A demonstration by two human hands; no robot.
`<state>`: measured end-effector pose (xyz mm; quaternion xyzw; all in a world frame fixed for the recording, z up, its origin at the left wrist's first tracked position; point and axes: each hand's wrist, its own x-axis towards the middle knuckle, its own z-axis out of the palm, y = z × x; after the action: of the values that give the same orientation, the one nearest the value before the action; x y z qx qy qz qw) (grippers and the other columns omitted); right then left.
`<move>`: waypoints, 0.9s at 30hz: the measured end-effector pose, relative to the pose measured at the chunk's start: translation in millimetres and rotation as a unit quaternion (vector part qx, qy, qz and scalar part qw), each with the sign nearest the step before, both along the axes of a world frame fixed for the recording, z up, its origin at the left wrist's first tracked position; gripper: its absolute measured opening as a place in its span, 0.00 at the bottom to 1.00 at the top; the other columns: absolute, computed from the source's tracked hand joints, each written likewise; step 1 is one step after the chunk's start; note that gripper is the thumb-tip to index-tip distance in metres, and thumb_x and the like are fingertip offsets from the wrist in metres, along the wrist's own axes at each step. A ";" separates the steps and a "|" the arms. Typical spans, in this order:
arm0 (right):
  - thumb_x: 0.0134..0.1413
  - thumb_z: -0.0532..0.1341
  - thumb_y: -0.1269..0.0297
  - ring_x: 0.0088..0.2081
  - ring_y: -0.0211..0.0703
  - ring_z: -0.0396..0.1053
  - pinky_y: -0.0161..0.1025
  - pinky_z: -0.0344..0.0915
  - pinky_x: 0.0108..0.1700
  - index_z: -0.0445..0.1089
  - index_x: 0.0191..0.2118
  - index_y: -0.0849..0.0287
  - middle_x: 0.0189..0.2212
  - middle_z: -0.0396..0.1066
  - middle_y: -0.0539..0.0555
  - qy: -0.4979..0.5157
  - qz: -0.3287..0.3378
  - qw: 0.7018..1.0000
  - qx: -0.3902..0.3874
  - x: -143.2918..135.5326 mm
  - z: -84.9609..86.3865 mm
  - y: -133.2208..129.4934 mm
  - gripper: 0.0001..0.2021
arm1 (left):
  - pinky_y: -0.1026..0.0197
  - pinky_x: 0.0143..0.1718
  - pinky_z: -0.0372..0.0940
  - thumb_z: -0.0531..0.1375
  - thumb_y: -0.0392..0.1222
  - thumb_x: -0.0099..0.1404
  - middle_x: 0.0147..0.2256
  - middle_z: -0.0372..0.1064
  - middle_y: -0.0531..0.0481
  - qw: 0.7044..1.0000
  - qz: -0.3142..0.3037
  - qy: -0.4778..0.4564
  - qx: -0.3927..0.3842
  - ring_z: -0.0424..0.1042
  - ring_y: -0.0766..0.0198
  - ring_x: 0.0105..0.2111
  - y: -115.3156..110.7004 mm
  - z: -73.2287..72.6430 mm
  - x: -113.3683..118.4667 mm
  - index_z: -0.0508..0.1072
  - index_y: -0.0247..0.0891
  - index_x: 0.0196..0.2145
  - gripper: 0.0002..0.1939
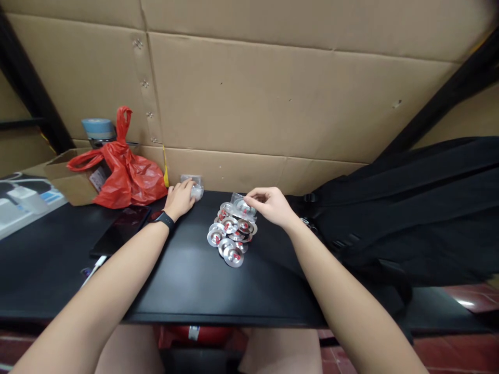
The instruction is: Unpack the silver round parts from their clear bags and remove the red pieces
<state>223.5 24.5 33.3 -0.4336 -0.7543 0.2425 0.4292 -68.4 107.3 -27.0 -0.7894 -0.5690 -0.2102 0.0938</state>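
Several round silver metal discs with red marks (233,256) lie in an overlapping pile at the middle of the black table. My right hand (268,204) is at the pile's upper right, its thumb and fingers pinching a clear plastic bag (245,206) with a silver disc inside. Over by the cardboard wall, my left hand (181,199) rests on some clear plastic packaging (196,191), fingers spread over its left side. A dark watch sits on the left wrist.
A red plastic bag (130,179) stands beside a cardboard box (72,179) at the left, near a dark tablet (120,231) and a white power strip (29,210). A black backpack (405,208) fills the right side. Behind the table (195,291) rises a cardboard wall (249,104).
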 end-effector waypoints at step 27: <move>0.46 0.67 0.47 0.23 0.37 0.64 0.35 0.61 0.26 0.72 0.26 0.61 0.22 0.72 0.52 0.157 -0.042 0.987 -0.017 -7.5 0.9 1.9 0.19 | 0.47 0.51 0.57 0.55 0.41 0.64 0.61 0.60 0.42 0.999 -0.005 0.005 0.034 0.63 0.47 0.55 -3.9 0.7 1.2 0.63 0.41 0.57 0.23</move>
<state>215.9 26.4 34.2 -0.4287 -0.6543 0.3026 0.5445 -67.2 103.4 -26.4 -0.7897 -0.5572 -0.2260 0.1219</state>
